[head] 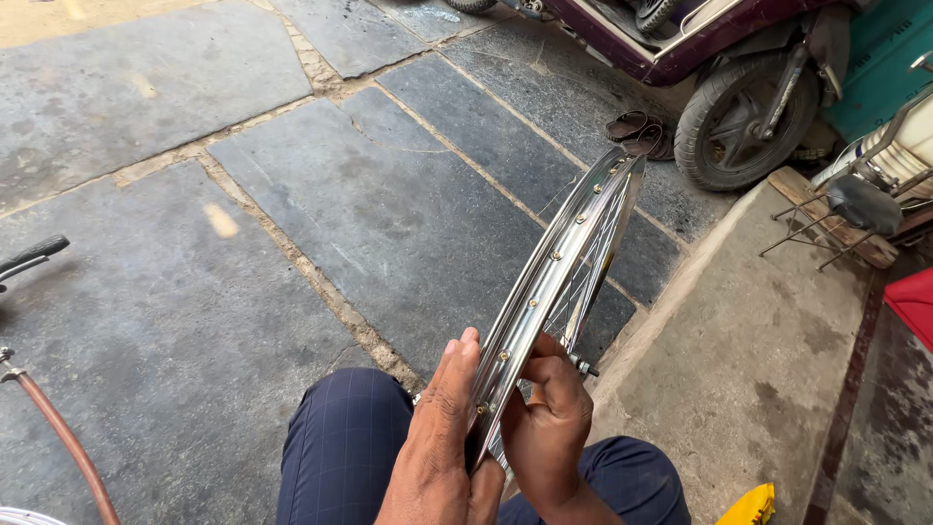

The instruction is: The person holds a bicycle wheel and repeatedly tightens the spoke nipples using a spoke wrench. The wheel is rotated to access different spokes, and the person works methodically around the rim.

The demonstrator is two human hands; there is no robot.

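A shiny metal bicycle wheel rim [569, 248] with thin spokes and brass nipples stands edge-on above my lap, tilted up and away to the right. My left hand [439, 437] lies flat against the rim's near left side, fingers stretched along it. My right hand [549, 423] is curled around the rim's right side near the bottom, thumb on the edge, fingers among the spokes. The axle end [585, 367] pokes out just right of my right hand. My knees in dark blue trousers [345, 442] are below.
Grey stone slab paving [292, 224] lies ahead. A maroon scooter [739, 87] is parked top right with sandals [637, 131] beside it. A concrete step [758, 360] runs at right. A bicycle handlebar grip [34, 253] and brown frame tube [63, 437] sit far left; a yellow object [748, 506] bottom right.
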